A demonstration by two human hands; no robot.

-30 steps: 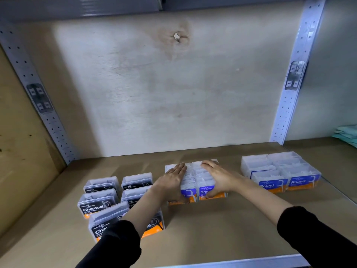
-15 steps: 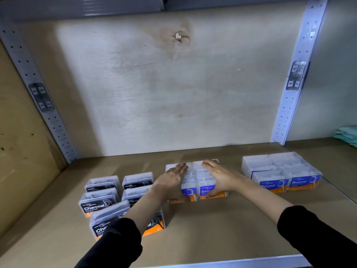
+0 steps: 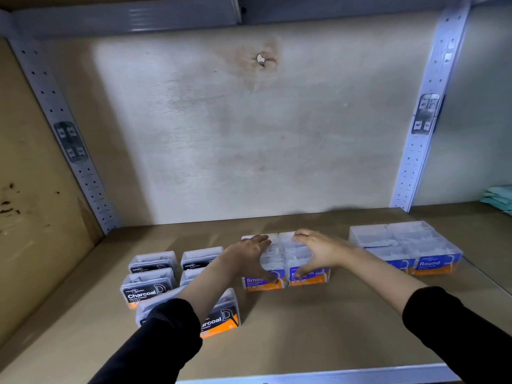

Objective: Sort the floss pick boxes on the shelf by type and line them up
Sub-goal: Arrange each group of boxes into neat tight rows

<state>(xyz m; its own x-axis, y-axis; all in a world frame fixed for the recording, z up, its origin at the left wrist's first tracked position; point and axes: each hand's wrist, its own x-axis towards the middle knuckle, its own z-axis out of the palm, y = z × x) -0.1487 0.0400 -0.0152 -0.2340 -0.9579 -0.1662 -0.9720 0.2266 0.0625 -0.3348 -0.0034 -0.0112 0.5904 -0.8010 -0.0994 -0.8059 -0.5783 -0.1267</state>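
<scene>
Hands spread flat: left hand (image 3: 250, 254) and right hand (image 3: 318, 252) rest on middle boxes (image 3: 286, 268), gripping nothing, on shelf (image 3: 318, 328).

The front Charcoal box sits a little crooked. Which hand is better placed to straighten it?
Probably the left hand: its forearm already passes over the front Charcoal box. The right hand is on the far side of the Smooth boxes.
</scene>
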